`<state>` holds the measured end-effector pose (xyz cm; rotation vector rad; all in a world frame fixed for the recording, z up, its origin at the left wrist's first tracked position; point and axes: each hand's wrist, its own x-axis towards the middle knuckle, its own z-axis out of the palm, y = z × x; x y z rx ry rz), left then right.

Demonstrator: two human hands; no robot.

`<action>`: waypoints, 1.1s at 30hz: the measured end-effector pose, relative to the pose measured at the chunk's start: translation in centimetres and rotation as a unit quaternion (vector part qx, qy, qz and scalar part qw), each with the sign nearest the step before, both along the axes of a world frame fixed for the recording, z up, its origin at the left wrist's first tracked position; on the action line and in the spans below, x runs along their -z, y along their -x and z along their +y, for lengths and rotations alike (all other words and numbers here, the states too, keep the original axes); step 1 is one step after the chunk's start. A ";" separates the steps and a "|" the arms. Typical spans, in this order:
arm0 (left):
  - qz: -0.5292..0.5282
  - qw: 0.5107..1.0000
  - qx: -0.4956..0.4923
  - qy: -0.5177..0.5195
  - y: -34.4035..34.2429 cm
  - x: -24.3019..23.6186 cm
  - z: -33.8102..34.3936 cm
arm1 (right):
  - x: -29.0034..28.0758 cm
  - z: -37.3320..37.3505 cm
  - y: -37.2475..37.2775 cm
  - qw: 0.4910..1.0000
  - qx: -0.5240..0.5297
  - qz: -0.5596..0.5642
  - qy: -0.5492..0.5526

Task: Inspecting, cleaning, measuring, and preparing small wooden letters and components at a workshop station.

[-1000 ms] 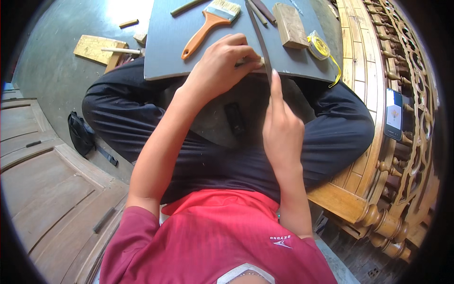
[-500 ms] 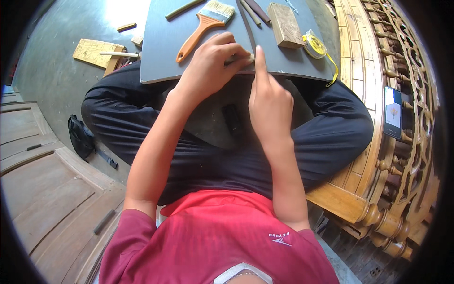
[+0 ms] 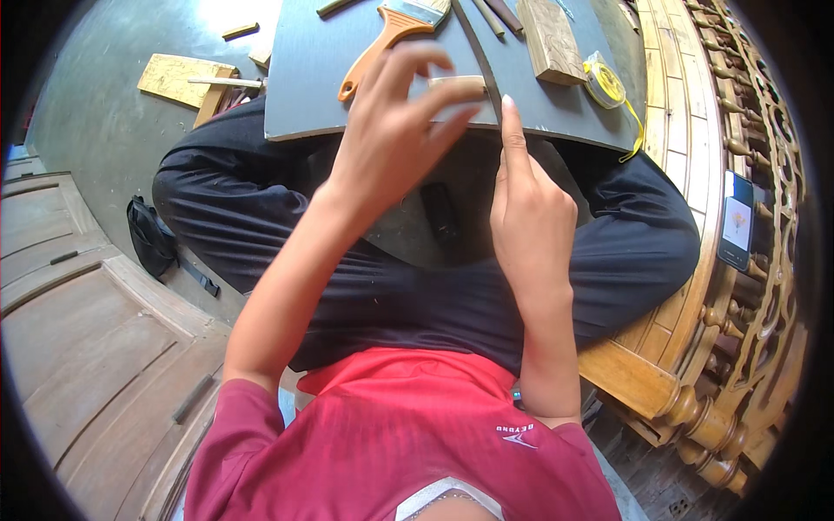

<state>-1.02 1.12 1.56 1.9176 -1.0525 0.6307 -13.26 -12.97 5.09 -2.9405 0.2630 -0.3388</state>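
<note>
Sitting cross-legged on the floor, the person held a grey board (image 3: 330,78) across the lap, and both hands worked at its near edge. The left hand (image 3: 395,130) pinched one small pale wooden piece (image 3: 456,83) between thumb and forefinger, its other fingers spread loosely above the board. The right hand (image 3: 530,217) was mostly curled, with only its forefinger stretched straight up so that the tip lay just beside that small piece and against one long thin grey strip (image 3: 478,52) running away across the board; whether this hand gripped anything could not be told. On the board lay one paintbrush with an orange handle (image 3: 382,43) just beyond the left hand, one rectangular wooden block (image 3: 549,39) to the right of the strip, one yellow tape measure (image 3: 604,82) near the board's right edge with its yellow tape hanging over the corner, and two slim dark sticks (image 3: 495,13) near the far edge. One flat pale offcut of wood (image 3: 178,78) lay on the concrete floor to the left. One carved wooden furniture frame (image 3: 695,260) curved along the right side, with one phone (image 3: 737,221) resting on it. One dark bag (image 3: 152,239) lay by the left knee.
</note>
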 end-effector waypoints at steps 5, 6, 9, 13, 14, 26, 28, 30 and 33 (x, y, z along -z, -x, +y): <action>0.100 0.864 0.286 -0.403 4.2 3.1 3.0 | 0.4 0.2 0.0 0.999 -0.011 -0.028 -0.030; 0.080 0.885 0.266 -0.375 4.4 5.7 2.4 | 0.4 0.1 -0.4 0.999 -0.016 -0.029 -0.029; -0.011 0.909 0.242 -0.339 3.4 16.4 0.1 | 0.2 -0.1 -0.6 0.999 -0.016 -0.026 -0.034; 0.124 0.841 0.279 -0.447 1.9 18.9 -2.9 | 0.5 -0.7 -0.6 0.999 -0.014 -0.027 -0.033; 0.161 0.803 0.267 -0.508 1.7 15.8 -2.9 | 0.5 -0.9 -0.6 0.999 -0.011 -0.024 -0.040; 0.252 0.957 0.113 0.084 1.2 -3.2 5.7 | 0.3 -1.4 -0.8 0.996 -0.029 -0.025 -0.076; 0.279 0.954 0.062 0.096 -0.8 -3.6 5.0 | 0.3 -1.3 -0.8 0.997 -0.023 -0.022 -0.077; 0.268 0.958 0.043 0.095 -2.1 -3.6 4.9 | 0.3 -1.2 -0.8 0.997 -0.018 -0.018 -0.078; 0.230 0.971 -0.043 0.059 -3.3 -2.9 5.9 | 0.2 -0.9 -0.8 0.996 -0.023 -0.025 -0.087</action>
